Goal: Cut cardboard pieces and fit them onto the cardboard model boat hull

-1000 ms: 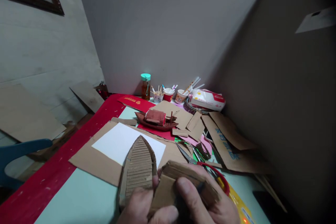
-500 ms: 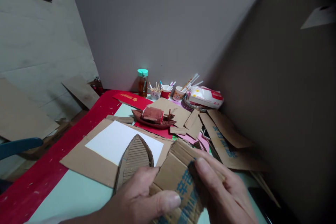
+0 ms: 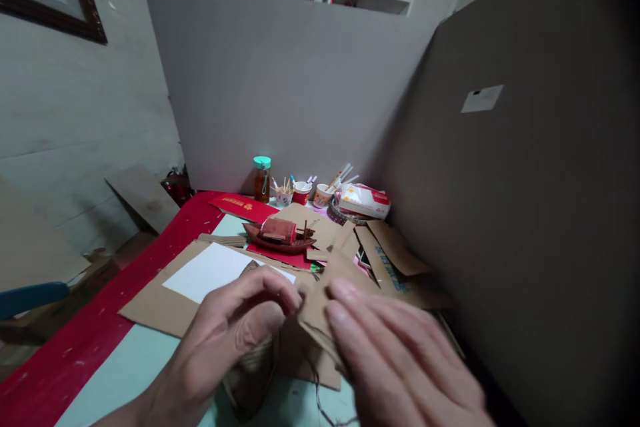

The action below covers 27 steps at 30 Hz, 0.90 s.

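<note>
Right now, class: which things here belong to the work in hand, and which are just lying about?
In hand:
left hand
right hand
cardboard piece
cardboard hull

Lying about:
model boat
bottle
cups
white sheet
tissue pack

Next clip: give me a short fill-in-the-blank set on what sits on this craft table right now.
1. The bottle by the grey partition has a ____ cap.
2. The white sheet of paper lies on a flat piece of ____.
3. The small brown model behind the paper is a ____.
4. The left hand and right hand both grip a piece of cardboard near the table's ____ edge.

Missing words: green; cardboard; boat; near
</note>
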{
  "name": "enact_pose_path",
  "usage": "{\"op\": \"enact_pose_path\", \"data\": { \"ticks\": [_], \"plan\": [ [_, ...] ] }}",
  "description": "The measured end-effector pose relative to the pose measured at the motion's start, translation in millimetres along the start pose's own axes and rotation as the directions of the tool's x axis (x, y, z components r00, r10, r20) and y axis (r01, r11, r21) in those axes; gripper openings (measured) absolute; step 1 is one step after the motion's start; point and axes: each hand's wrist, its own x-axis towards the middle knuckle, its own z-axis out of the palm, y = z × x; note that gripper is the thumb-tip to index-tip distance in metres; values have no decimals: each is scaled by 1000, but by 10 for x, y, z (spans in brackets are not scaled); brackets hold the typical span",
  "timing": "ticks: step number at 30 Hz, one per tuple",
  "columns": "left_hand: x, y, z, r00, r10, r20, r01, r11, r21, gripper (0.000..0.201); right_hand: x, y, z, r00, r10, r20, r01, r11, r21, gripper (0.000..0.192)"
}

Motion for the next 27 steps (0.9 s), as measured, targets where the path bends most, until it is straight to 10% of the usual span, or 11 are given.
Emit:
{"op": "enact_pose_path", "data": {
  "ticks": [4, 10, 21, 27],
  "plan": [
    [-116, -28, 112, 997, -74, 27, 77, 983, -166, 30, -40, -71, 212, 972, -233, 26, 234, 958, -164, 33],
    [-161, -176, 197, 973, -228, 32, 220, 880, -420, 20, -210, -35, 319, 973, -230, 16, 229, 952, -204, 37],
    [-63, -390, 144, 983, -182, 18, 181, 957, -228, 21, -239, -29, 429, 988, 154, -20, -142, 948, 286, 34],
    [-98, -461, 159, 991, -133, 36, 137, 980, -142, 20, -171, -68, 433, 968, 248, 37, -248, 924, 290, 30]
  ]
}}
